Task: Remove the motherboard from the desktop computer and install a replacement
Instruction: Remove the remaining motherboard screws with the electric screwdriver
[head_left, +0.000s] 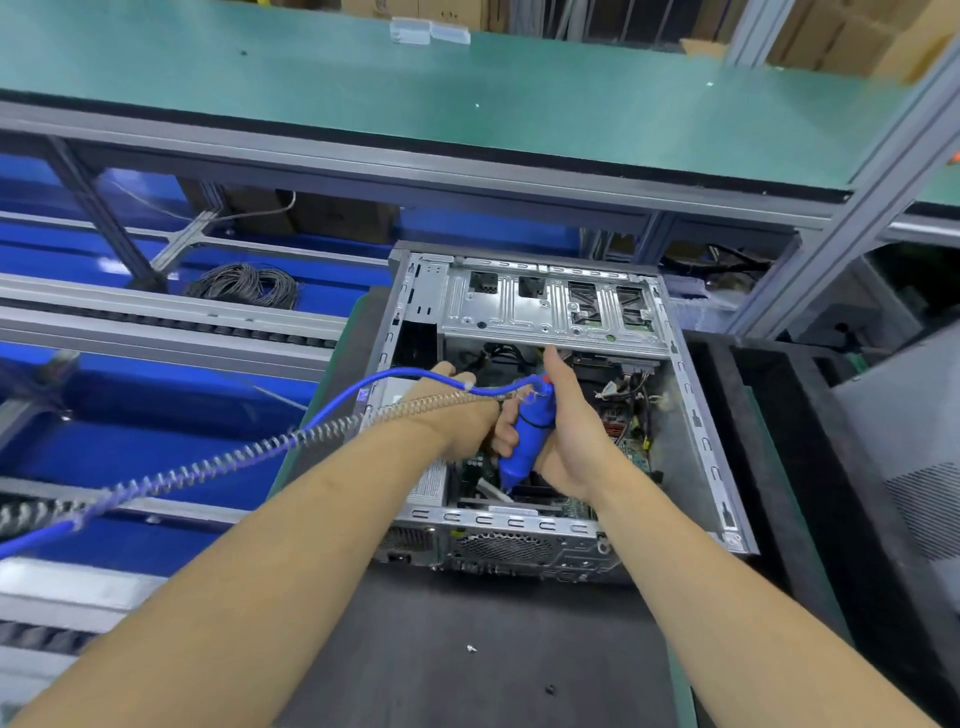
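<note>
One motherboard (631, 447) in one case (696, 415), two hands gripping one screwdriver (527, 436)

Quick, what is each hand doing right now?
Left hand: fingers curled on the blue electric screwdriver.
Right hand: wrapped around the same screwdriver, thumb up, over the open computer case.

Open desktop computer case (696, 415) lying on its side, green motherboard (631, 447) inside, partly hidden among cables

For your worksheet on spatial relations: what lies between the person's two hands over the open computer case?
In the head view, the blue electric screwdriver sits between the left hand and right hand; both hold it.
</note>
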